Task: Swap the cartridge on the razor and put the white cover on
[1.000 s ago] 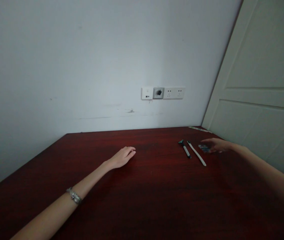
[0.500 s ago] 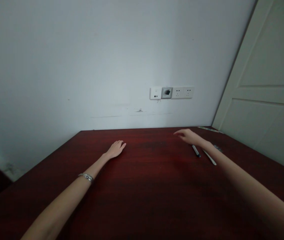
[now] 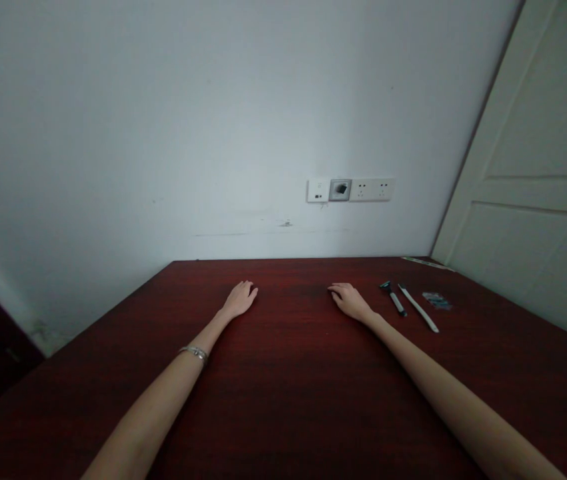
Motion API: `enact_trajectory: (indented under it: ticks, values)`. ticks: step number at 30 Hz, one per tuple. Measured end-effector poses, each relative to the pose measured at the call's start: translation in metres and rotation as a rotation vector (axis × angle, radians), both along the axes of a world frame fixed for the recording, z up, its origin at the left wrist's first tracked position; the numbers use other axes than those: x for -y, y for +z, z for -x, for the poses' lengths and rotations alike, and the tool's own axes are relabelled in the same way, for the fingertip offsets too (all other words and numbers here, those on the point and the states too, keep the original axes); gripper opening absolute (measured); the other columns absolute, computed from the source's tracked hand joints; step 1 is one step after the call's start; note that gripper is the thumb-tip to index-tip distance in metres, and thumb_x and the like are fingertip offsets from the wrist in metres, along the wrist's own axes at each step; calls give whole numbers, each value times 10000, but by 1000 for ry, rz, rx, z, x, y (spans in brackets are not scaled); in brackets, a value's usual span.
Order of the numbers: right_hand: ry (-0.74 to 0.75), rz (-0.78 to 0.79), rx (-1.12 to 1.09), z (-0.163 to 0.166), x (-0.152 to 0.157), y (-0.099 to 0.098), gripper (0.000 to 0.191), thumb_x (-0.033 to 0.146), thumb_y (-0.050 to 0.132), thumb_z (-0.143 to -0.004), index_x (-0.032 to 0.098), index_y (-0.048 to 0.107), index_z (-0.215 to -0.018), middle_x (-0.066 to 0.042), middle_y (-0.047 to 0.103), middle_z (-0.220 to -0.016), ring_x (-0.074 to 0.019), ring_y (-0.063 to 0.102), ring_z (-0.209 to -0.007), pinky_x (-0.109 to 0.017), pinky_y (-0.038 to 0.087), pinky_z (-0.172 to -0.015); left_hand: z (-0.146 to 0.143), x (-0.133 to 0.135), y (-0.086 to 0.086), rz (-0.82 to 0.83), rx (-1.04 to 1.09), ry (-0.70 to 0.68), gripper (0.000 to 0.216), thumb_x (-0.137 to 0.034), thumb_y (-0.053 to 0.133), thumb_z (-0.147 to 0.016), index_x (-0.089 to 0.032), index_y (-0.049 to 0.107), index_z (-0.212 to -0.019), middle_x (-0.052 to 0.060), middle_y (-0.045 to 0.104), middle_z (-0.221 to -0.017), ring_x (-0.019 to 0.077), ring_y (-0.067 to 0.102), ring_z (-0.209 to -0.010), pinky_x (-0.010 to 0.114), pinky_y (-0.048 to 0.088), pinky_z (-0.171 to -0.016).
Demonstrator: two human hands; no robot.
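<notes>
My left hand (image 3: pixel 240 299) rests palm down on the dark red table (image 3: pixel 283 387), fingers stretched out and holding nothing. A silver bracelet (image 3: pixel 195 353) circles that wrist. Palm down too, my right hand (image 3: pixel 350 301) lies on the tabletop with its fingers extended and nothing in them. To the right of it is a razor (image 3: pixel 396 301) with a dark head and a grey handle. Beside the razor lies a slim white toothbrush-like stick (image 3: pixel 419 309), dark at its far tip. Further right sits a small clear packet (image 3: pixel 436 301) with bluish contents I cannot make out.
A pale wall (image 3: pixel 243 133) with a row of sockets (image 3: pixel 372 190) rises behind the table. A light-coloured door panel (image 3: pixel 543 240) stands along the right side. A thin patterned strip (image 3: pixel 428 263) lies at the table's back right corner.
My right hand has come down and leftward onto the table, uncovering the razor's head and the packet. My left hand stays flat. The view has shifted slightly.
</notes>
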State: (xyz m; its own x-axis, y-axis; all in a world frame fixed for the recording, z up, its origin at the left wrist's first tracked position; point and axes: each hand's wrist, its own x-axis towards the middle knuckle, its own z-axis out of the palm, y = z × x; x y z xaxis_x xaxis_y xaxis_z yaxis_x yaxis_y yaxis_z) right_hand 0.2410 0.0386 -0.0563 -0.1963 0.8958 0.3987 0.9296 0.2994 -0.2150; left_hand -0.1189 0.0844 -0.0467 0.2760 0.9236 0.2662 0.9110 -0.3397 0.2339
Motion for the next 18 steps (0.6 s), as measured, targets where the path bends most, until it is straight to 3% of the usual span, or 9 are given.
enact_trajectory:
  ticks: [18]
  values:
    - [-31,-33,-7,4,8,2,365,157,402,-834,93,640,-1103,-155,600,-1167,-242,517,-1123,-341,373,-970,1,5,2,-5,-4,-15,467,-352,356,-878,-63,490,-1221,173,436,-1342,272,350,-1284,360,268,-1054]
